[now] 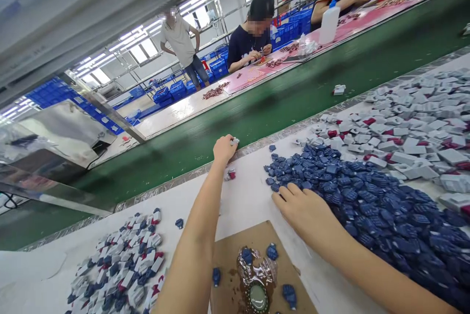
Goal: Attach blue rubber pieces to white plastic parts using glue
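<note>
My left hand [223, 151] reaches out to the near edge of the green conveyor belt. Its fingers are closed round a small grey-white plastic part [235, 141]. My right hand [304, 211] lies palm down at the left edge of a heap of small dark-blue plastic pieces [323, 167], fingers apart, fingertips touching the table and the nearest pieces. Between my forearms is a brown board [264, 235] with a glossy wet patch, a round bottle cap [258, 298] and several blue pieces [289, 296]. A red-and-white part [230, 174] sits near my left wrist.
A mixed pile of grey, blue and red parts [125, 265] is at left. Many grey-white parts [414, 128] cover the right side. One part rides the green belt [293, 103]. Across it, people work at a pink-topped table [253, 79] with a white bottle [329, 22].
</note>
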`<state>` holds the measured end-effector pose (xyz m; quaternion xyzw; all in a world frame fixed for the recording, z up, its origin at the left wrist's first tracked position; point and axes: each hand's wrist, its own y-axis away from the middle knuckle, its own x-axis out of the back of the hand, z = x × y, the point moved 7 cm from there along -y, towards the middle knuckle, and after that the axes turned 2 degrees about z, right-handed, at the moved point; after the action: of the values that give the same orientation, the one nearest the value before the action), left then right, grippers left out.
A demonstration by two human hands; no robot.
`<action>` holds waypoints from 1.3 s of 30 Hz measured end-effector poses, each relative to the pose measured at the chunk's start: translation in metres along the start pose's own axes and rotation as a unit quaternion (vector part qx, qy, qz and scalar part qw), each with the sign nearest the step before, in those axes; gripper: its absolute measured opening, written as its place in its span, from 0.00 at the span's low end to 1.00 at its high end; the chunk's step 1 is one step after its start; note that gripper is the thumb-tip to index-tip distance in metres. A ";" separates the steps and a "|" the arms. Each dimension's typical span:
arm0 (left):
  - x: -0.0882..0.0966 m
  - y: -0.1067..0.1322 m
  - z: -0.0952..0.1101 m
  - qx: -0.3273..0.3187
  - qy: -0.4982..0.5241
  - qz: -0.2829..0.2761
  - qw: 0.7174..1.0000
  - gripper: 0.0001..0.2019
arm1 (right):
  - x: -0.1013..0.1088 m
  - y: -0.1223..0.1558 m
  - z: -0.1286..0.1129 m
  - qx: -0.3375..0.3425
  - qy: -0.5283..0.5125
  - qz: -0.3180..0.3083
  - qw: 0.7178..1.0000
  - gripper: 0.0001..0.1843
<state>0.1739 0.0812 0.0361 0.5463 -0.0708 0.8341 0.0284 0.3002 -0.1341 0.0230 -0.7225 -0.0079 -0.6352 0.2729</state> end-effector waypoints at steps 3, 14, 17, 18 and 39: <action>0.016 0.025 -0.005 0.026 0.079 0.008 0.996 0.15 | 0.004 -0.001 0.008 -0.017 -0.047 -0.007 0.999 0.12; 0.047 0.290 -0.041 0.197 0.523 -0.145 0.817 0.18 | 0.025 0.043 -0.074 0.091 -0.318 -0.184 0.926 0.05; 0.045 0.339 -0.047 0.236 0.634 -0.110 0.728 0.18 | 0.018 0.057 -0.095 0.107 -0.323 -0.216 0.915 0.08; 0.046 0.349 -0.050 0.240 0.634 -0.081 0.731 0.19 | 0.016 0.058 -0.097 0.106 -0.314 -0.218 0.918 0.09; 0.001 0.388 -0.050 0.274 0.765 0.019 0.582 0.18 | 0.051 0.054 -0.114 -0.052 -0.482 -0.173 0.857 0.10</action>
<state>0.0792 -0.2952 -0.0165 -0.3140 0.1983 0.9236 -0.0948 0.2254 -0.2437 0.0543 -0.9386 -0.2301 -0.2434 0.0823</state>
